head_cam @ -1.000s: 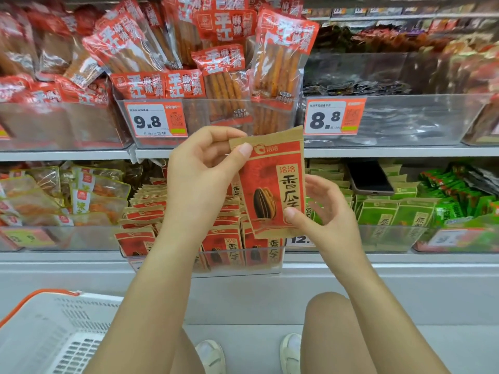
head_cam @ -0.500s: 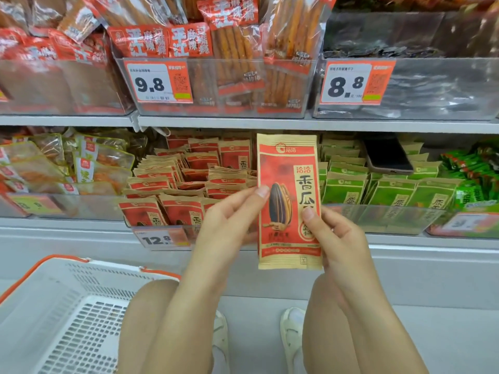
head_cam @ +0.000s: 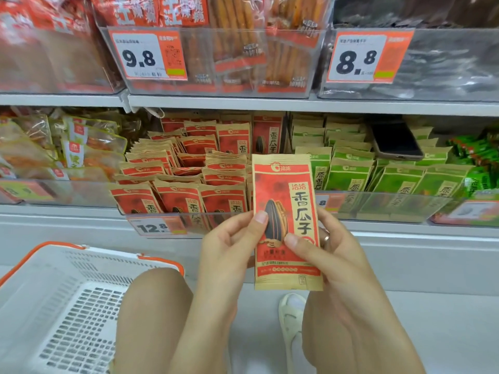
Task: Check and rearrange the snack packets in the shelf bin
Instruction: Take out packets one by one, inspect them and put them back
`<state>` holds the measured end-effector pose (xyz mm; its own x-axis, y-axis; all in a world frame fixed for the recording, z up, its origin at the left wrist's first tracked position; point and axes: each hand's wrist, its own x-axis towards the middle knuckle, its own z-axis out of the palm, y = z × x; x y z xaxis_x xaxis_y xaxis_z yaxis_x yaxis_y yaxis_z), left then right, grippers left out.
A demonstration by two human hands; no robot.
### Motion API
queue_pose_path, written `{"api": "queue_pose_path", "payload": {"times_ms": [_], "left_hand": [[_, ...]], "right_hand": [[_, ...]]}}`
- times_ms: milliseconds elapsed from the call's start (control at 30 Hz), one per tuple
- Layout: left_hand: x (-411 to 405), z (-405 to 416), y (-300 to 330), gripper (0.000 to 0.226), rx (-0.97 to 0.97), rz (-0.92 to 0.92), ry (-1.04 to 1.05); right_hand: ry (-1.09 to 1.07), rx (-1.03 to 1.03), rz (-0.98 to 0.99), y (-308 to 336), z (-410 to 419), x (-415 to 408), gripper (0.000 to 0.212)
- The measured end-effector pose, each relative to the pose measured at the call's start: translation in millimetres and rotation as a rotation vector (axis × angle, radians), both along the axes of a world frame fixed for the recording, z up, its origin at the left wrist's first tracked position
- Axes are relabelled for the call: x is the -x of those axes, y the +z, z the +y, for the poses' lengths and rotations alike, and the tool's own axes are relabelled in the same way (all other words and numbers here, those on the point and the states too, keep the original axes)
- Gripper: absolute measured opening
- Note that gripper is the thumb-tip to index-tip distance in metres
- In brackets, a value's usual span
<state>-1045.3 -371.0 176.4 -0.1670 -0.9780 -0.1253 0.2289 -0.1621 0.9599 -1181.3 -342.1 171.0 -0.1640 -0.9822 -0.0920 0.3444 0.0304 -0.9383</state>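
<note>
Head view: left hand [head_cam: 229, 247] and right hand [head_cam: 324, 255] fingers pinching upright red packet [head_cam: 286, 195].

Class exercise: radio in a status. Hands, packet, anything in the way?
Left hand and right hand both pinch the red packet, upright, before its bin. Path back clear.

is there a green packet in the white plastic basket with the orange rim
No, the white plastic basket with the orange rim shows only its bare perforated floor.
</note>
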Motion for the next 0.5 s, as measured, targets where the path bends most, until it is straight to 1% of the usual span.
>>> {"api": "queue_pose_path", "payload": {"times_ms": [100,233,300,333,367,433,467,500], "left_hand": [[-0.6,1.5,-1.6,0.038,0.008,0.01,0.002],[-1.5,3.2,-1.6,0.035,0.039,0.002,-0.018],[-1.2,2.0,-4.4,0.033,0.051,-0.016,0.009],[-0.4,2.1,-7.2,0.031,0.071,-0.045,0.041],[0.5,2.0,-11.6,0.028,0.115,-0.117,0.088],[2.5,2.9,-16.4,0.024,0.251,-0.355,0.199],[5.0,4.7,-17.7,0.028,0.303,-0.439,0.237],[7.8,7.0,-18.2,0.034,0.32,-0.443,0.235]], "right_hand": [[-0.019,0.015,0.041,-1.7,-0.1,-2.0,0.058],[-0.047,0.03,0.057,-3.5,0.4,-2.8,0.042],[-0.082,0.042,0.084,-2.4,0.1,-2.7,0.037],[-0.104,0.052,0.115,-1.7,-0.3,-3.0,0.034],[-0.134,0.06,0.158,-1.1,-0.9,-4.0,0.032],[-0.199,0.083,0.24,-3.1,-2.2,-5.7,0.025],[-0.224,0.087,0.259,-4.8,-3.1,-7.7,0.023],[-0.24,0.086,0.261,-5.5,-3.4,-9.8,0.021]]}}
